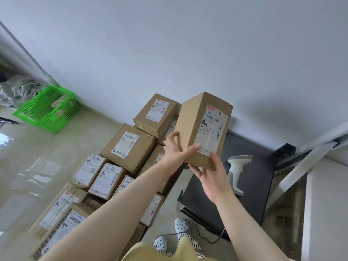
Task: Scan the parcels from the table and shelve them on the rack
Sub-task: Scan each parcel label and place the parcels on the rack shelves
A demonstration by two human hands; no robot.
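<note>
Tall parcel held up in both hands, label facing the camera, scanner lying idle.

The cardboard parcel (202, 129) is raised in the air above the dark table (254, 178), tilted, its white shipping label (213, 127) turned toward the viewer; the box is plain brown, taped along its seams, edges crisp. The left hand (176, 149) grips its left side with the thumb laid across the front, and the right hand (211, 176) cups the bottom end, fingers curled under. Risk, as I judge it: freeing the right hand to reach the white barcode scanner (237, 172) on the table at right could leave the tall box tipping from a one-sided grip, dropping onto the stacked parcels (128, 147) to the left.
</note>
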